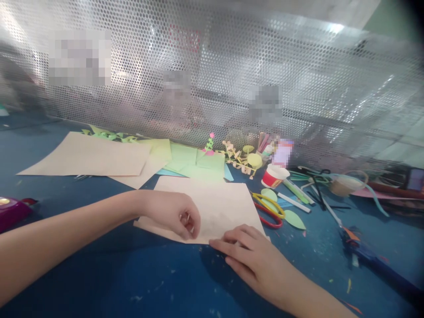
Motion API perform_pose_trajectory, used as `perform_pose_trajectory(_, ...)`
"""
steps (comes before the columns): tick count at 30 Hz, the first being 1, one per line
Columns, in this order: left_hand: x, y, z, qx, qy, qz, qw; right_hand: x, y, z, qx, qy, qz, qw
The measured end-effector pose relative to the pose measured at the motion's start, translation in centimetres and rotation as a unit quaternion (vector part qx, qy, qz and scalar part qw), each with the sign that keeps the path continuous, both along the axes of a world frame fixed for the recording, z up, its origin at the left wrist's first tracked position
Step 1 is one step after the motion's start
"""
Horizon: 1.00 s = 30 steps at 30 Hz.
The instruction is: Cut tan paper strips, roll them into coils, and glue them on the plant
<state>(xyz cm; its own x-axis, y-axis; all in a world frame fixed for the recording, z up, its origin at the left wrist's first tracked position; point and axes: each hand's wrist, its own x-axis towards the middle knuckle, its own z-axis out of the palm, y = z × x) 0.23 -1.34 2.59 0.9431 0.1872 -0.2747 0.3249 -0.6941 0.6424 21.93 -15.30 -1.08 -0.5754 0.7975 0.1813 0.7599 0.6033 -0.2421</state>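
Note:
A cream sheet of paper (221, 203) lies on the blue table, with a narrow fold along its near edge. My left hand (175, 216) rests over the left part of that edge, its fingers curled and the thumb and fingertips pinched at the fold. On the right part of the same edge lies my right hand (253, 256), fingers stretched out and pressing on the paper. Just beyond the sheet's right side are scissors (276, 216) with red and yellow handles.
More cream paper (89, 154) and green sheets (185, 159) lie behind. A red-and-white paper cup (274, 176), a green paper leaf (294, 219) and a blue glue gun (380, 260) are at right. A purple tool (15, 213) sits far left. A perforated silvery screen (212, 66) borders the back.

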Motion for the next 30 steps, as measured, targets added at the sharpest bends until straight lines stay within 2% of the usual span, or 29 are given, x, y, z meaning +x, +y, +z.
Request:
perform_pose_trajectory(17,-0.2,0.0,-0.2,-0.004,-0.005,-0.045,0.999,0.2,0.3,0.3,-0.009,0.008,0.0,1.0)
perform_pose_trajectory(24,-0.4,-0.7,1.2,0.043,0.03,-0.027,0.998,0.7,0.4,0.6,0.045,0.012,0.005,0.999)
perform_pose_trajectory(27,-0.8,-0.6,2.1,0.05,0.073,-0.025,0.996,0.6,0.4,0.7,0.054,0.029,0.003,0.998)
perform_pose_trajectory(30,-1.3,-0.1,2.2,0.032,0.088,-0.029,0.995,0.6,0.5,0.5,0.054,0.052,0.003,0.997)
